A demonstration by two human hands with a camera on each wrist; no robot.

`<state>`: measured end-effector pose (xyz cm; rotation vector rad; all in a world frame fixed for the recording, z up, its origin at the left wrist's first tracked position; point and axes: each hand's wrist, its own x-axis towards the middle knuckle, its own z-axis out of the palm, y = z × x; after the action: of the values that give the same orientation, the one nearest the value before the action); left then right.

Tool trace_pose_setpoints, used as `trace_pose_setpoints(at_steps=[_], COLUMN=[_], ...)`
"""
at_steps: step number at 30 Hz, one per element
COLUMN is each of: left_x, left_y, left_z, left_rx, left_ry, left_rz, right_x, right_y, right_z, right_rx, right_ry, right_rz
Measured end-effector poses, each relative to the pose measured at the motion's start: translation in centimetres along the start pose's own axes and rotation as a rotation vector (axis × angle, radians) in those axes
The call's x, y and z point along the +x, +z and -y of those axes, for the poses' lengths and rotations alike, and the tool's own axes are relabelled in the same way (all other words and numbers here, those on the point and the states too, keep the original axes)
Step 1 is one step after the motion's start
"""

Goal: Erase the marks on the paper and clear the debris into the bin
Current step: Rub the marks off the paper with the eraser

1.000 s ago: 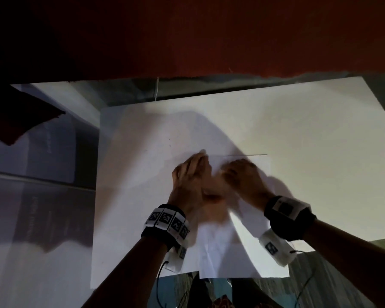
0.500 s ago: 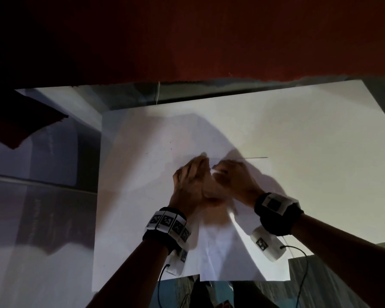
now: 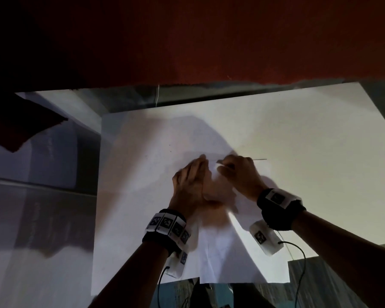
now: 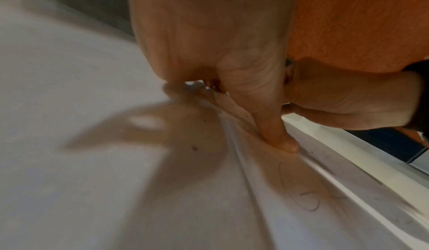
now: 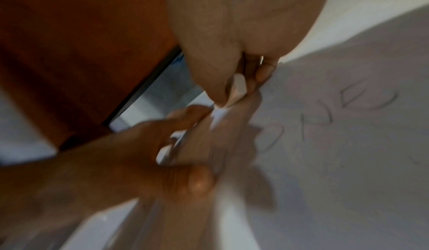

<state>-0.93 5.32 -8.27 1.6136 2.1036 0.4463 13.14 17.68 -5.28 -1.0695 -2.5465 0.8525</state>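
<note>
Seen from the head, a small sheet of paper [image 3: 222, 258] is laid on a big white board [image 3: 298, 152]. The left hand [image 3: 189, 181] is laid flat on the paper with its fingers straight, and nothing is held in it. The right hand [image 3: 238, 174] is seen at about three o'clock from the left hand, very near it, with its fingers bent down onto the paper. What is held in it cannot be told from here. A red cloth [image 3: 209, 41] is seen at twelve o'clock, past the board.

From the left wrist, the paper [image 4: 301, 189] is pressed down by the left thumb [image 4: 274, 131], and faint pencil marks [image 4: 299, 195] are seen at about five o'clock from the thumb. The right hand [image 4: 348, 103] is seen at two o'clock.

From the right wrist, a small white eraser [image 5: 238, 88] is pinched between the right thumb and fingers, and its tip is set down on the paper [image 5: 348, 162]. Pencil letters [image 5: 336, 118] are seen at about four o'clock from the eraser. The left hand [image 5: 139, 153] is seen at seven o'clock from the eraser, pressed on the paper. The picture is blurred.
</note>
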Motion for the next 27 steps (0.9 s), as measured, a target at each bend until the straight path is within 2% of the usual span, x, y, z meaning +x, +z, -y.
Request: trace_pose_setpoints(at_steps=[2, 5, 6, 10, 17, 19, 22, 27], left_x=[0.1, 0.1, 0.1, 0.1, 0.0, 0.3, 0.7, 1.0], left_y=[0.0, -0.1, -0.1, -0.2, -0.6, -0.5, 0.2, 1.1], left_z=[0.0, -0.1, -0.1, -0.2, -0.8, -1.4, -2.0, -2.1], left_rx=[0.013, 0.000, -0.004, -0.034, 0.016, 0.047, 0.054, 0.091], left_ry=[0.002, 0.006, 0.009, -0.007, 0.036, 0.058, 0.104, 0.062], left_rz=[0.002, -0.006, 0.003, 0.018, 0.047, 0.045, 0.037, 0.095], right_x=[0.0, -0.8, -0.6, 0.4, -2.2, -2.3, -2.4, -1.8], right_y=[0.1, 0.9, 0.5, -2.7, -5.4, -5.0, -4.5, -4.8], right_z=[-0.4, -0.3, -0.5, -1.7, -3.1, -3.4, -3.2, -3.0], right_rx=[-0.027, -0.065, -0.067, 0.042, 0.368, 0.303, 0.117, 0.124], right_ry=[0.026, -0.093, -0.086, 0.095, 0.322, 0.291, 0.153, 0.209], right_rz=[-0.030, 0.070, 0.059, -0.090, -0.002, 0.045, 0.074, 0.099])
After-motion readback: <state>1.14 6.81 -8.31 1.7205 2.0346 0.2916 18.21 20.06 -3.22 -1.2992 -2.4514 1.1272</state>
